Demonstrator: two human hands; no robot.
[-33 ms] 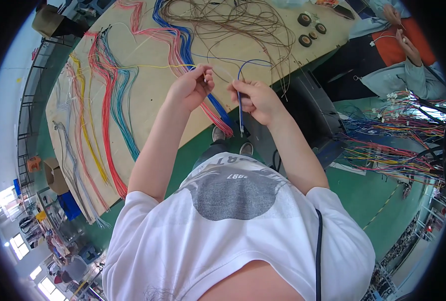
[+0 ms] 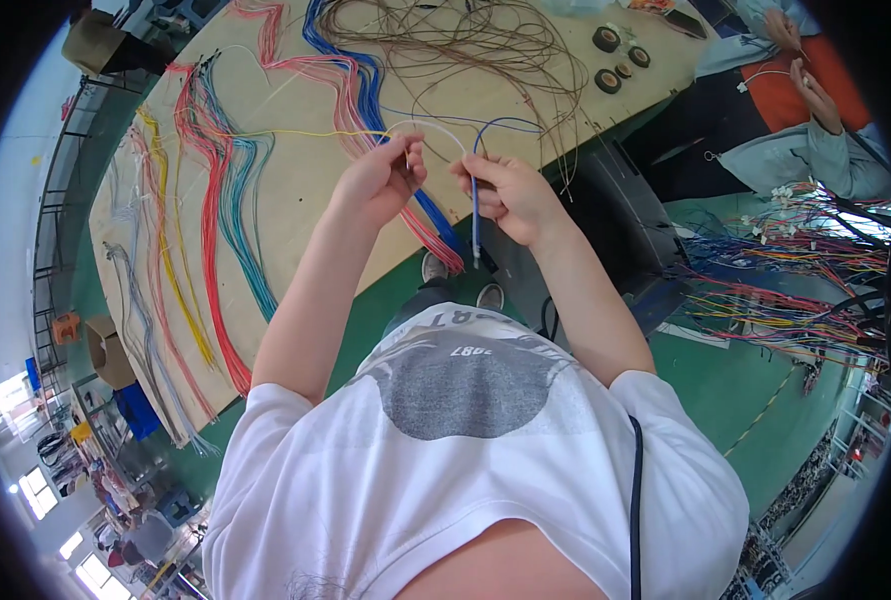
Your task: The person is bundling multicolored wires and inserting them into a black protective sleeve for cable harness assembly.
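My left hand (image 2: 377, 182) is closed in a pinch over the table's near side, with a thin yellow wire (image 2: 310, 132) running to its fingertips from the left. A white wire (image 2: 443, 130) arcs up between my two hands. My right hand (image 2: 511, 198) pinches a blue wire (image 2: 476, 222), whose end hangs below the fingers with a small pale tip. From that grip the blue wire loops up and away to the right. The white wire also reaches my right fingertips. Exactly what lies inside my left fingers is partly hidden.
Bundles of red wires (image 2: 212, 270), teal wires (image 2: 237, 225), yellow wires (image 2: 170, 245) and blue wires (image 2: 373, 90) lie across the wooden table (image 2: 305, 240). Brown wire (image 2: 445, 45) is coiled at the back, near black tape rolls (image 2: 606, 80). A co-worker's hands (image 2: 813, 95) are at right.
The white wire between my hands now bows up in a clearer arc. My right hand has shifted slightly left, and the hanging blue end has moved with it.
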